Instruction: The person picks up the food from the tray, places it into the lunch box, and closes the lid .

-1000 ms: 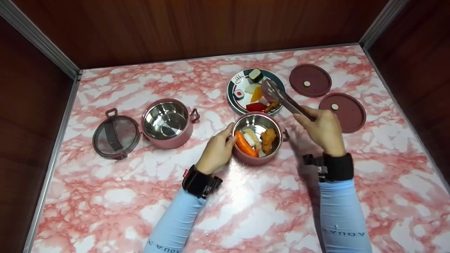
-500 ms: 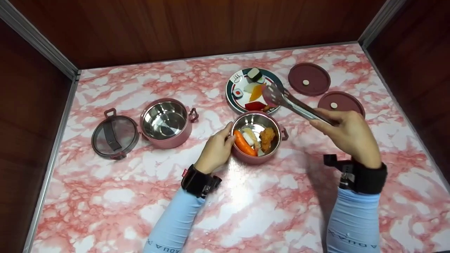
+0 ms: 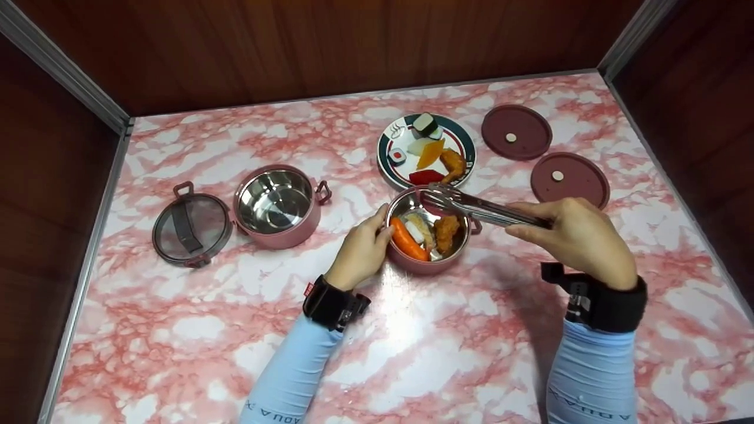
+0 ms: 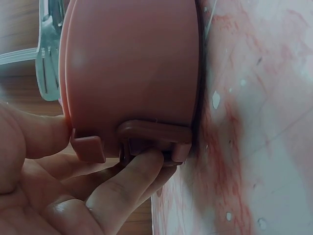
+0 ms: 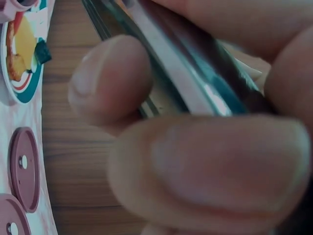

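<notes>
right hand [image 3: 577,238] gripping tongs [image 3: 495,213], tips over pot [image 3: 421,268] opening. left hand [image 3: 360,250] holding pot by side handle [image 4: 154,129]; pot on table [image 3: 412,365], just beside plate [image 3: 466,138], food [image 3: 446,232] inside.

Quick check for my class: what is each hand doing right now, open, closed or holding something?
Left hand: holding the pink pot with food in it.
Right hand: holding the metal tongs.

Filled pot [image 3: 425,267]: dusty pink, silvery inside
Tongs [image 3: 498,212]: silvery
Plate [image 3: 463,139]: white, dark-green rim
Worktop [image 3: 194,327]: red-and-white marbling
Sleeves [image 3: 592,374]: pale blue
</notes>
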The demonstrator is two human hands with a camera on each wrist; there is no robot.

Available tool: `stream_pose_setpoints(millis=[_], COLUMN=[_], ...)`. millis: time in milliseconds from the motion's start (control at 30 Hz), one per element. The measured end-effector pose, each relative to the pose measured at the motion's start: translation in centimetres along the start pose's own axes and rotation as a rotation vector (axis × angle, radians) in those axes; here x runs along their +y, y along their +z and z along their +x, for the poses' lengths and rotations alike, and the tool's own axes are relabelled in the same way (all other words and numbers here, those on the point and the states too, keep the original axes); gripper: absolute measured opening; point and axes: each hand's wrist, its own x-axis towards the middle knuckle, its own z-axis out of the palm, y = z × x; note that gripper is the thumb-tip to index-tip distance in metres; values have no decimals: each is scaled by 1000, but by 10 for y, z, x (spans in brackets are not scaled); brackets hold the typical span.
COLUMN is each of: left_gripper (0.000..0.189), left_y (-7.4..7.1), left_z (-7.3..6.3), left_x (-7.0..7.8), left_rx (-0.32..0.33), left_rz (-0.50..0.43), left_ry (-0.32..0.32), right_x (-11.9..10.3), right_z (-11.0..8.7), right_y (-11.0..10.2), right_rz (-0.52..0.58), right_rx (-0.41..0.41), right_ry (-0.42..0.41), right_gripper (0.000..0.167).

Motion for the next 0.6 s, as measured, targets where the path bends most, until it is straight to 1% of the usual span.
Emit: stream_pose_setpoints(millis=[300,433,600], left_gripper=[51,51,51], left_y=[0,0,0], left_z=[0,0,0], left_x=[-1,-1,0], left_rx=[10,9,11], left_rz=[-5,-12,-8], left_ry=[23,22,23], right_x=[-7,-9,-6], right_z=[9,13,17], right_y=[14,18,24], right_rz=[-133,-157,-137], right_rx=[44,24,-12], right_ry=[-10,-19,-37], right_gripper=[32,31,28])
